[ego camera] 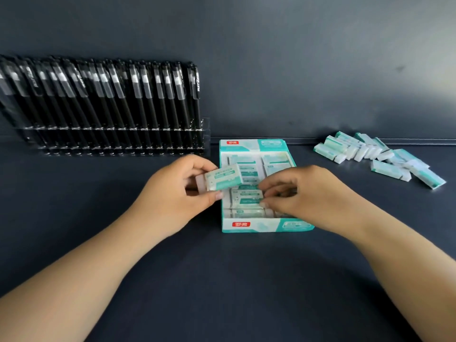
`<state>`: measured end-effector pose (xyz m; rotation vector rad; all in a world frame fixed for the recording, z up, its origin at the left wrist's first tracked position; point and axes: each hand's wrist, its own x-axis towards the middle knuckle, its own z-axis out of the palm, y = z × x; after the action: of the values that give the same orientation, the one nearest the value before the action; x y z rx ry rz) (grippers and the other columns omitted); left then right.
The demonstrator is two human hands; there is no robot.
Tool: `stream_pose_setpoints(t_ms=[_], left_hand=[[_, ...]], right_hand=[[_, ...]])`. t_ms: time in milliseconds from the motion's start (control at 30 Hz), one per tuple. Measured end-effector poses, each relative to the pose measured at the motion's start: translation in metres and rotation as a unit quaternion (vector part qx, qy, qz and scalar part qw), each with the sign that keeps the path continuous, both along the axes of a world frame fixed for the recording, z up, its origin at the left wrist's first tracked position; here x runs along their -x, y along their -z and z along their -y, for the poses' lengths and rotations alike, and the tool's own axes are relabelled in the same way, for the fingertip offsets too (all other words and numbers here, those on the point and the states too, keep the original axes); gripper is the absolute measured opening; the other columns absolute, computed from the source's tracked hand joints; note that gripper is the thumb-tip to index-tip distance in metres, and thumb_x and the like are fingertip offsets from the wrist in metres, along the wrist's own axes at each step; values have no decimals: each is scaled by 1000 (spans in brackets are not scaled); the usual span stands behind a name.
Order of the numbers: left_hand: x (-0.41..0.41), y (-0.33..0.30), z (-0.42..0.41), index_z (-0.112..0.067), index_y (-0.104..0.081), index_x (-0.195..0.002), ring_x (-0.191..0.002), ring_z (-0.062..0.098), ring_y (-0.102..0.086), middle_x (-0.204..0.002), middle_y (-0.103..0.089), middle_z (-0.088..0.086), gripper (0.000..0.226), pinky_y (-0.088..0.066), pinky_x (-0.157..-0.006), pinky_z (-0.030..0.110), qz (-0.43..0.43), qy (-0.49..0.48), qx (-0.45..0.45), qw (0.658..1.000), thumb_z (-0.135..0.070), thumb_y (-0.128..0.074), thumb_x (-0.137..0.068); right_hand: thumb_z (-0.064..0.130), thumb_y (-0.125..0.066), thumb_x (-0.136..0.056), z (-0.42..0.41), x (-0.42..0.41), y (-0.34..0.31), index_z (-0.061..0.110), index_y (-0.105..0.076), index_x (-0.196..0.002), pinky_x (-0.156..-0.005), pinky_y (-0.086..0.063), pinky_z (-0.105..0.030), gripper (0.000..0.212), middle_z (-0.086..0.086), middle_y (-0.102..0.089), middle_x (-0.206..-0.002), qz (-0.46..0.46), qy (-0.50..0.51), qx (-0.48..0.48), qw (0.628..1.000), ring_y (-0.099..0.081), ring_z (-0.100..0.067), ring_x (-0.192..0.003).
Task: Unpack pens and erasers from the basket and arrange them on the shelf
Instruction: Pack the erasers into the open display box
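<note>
An open teal-and-white eraser box (259, 224) sits in the middle of the dark shelf, with several wrapped erasers inside. My left hand (170, 191) holds one white eraser in a teal sleeve (223, 178) just above the box's left edge. My right hand (306, 193) reaches into the box from the right, its fingertips pinching an eraser (244, 197) that lies in the box. A row of black pens (103, 104) stands in a clear holder at the back left.
A loose pile of several wrapped erasers (377, 156) lies at the back right against the dark wall. The clear pen holder (123, 139) stands close to the box's far left corner. Dark shelf surface (222, 280) stretches in front of the box.
</note>
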<state>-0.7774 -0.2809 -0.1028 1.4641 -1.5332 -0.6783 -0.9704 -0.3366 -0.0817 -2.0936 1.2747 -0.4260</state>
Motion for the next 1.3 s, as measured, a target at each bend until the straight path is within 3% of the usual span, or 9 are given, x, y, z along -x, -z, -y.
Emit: stream_pose_setpoints(t_ms=[167,267,367,467,867,1000,1100,1200,1300], left_hand=[[2,1,2,-39,-58,-85,-84,-5,-64,-95,-67,-18,36,-51,-79,14,-1,-11,23,1000,-10,-74,-72],[5,4,4,-43,-58,-87,-88,0,-63,-100,-58,-19,39,-51,-84,21,23,-20,40,999,-14,-75,-68],[8,5,5,-48,-55,-87,-88,-7,-56,-94,-56,-23,43,-45,-81,10,70,-27,68,995,-19,-77,-65],[13,5,3,-50,-52,-88,-88,-10,-54,-92,-55,-26,47,-45,-80,10,97,-14,89,991,-24,-81,-63],[22,2,-1,-50,-48,-91,-93,-21,-48,-89,-57,-32,43,-33,-80,-2,101,13,83,991,-40,-79,-64],[15,1,-3,-52,-43,-95,-110,-17,-40,-105,-52,-42,41,-24,-85,-6,146,24,30,989,-61,-61,-59],[6,0,-6,-60,-41,-95,-118,-25,-25,-109,-41,-51,53,-15,-91,-6,243,92,4,966,-85,-43,-48],[0,2,-9,-63,-30,-107,-122,-30,6,-114,-20,-58,75,-3,-103,6,336,152,-9,929,-98,-15,-43],[-2,4,-9,-55,-21,-119,-122,-26,13,-123,-10,-49,86,-1,-106,16,372,153,5,916,-97,-4,-46]], right_hand=[[20,-69,-78,2,7,-3,30,-70,-94,-70,-38,5,19,26,-61,-76,-6,-39,9,999,-57,18,-75],[25,-70,-76,2,7,-2,31,-68,-100,-76,-40,1,26,26,-62,-78,17,-42,23,999,-56,15,-82],[29,-72,-72,0,5,-3,39,-56,-103,-73,-35,3,36,28,-58,-83,61,-43,84,994,-52,11,-87],[27,-75,-71,-3,4,-1,27,-62,-110,-77,-36,-1,41,29,-54,-87,90,-67,151,982,-50,8,-86],[33,-68,-66,1,8,0,10,-72,-95,-84,-34,-15,37,-3,-71,-94,11,-94,292,952,-52,-8,-90],[27,-72,-75,9,25,-15,19,-69,-107,-79,-31,-12,33,3,-68,-109,-73,-52,252,964,-55,-11,-95],[25,-68,-79,15,39,-17,24,-65,-113,-70,-29,1,34,11,-65,-107,-88,-29,216,972,-41,9,-81],[28,-67,-80,15,41,-17,27,-65,-112,-67,-26,7,32,19,-59,-94,-110,-33,172,978,-39,10,-82],[29,-67,-79,12,41,-18,27,-65,-112,-73,-30,0,32,16,-61,-100,-116,-42,153,981,-44,6,-88]])
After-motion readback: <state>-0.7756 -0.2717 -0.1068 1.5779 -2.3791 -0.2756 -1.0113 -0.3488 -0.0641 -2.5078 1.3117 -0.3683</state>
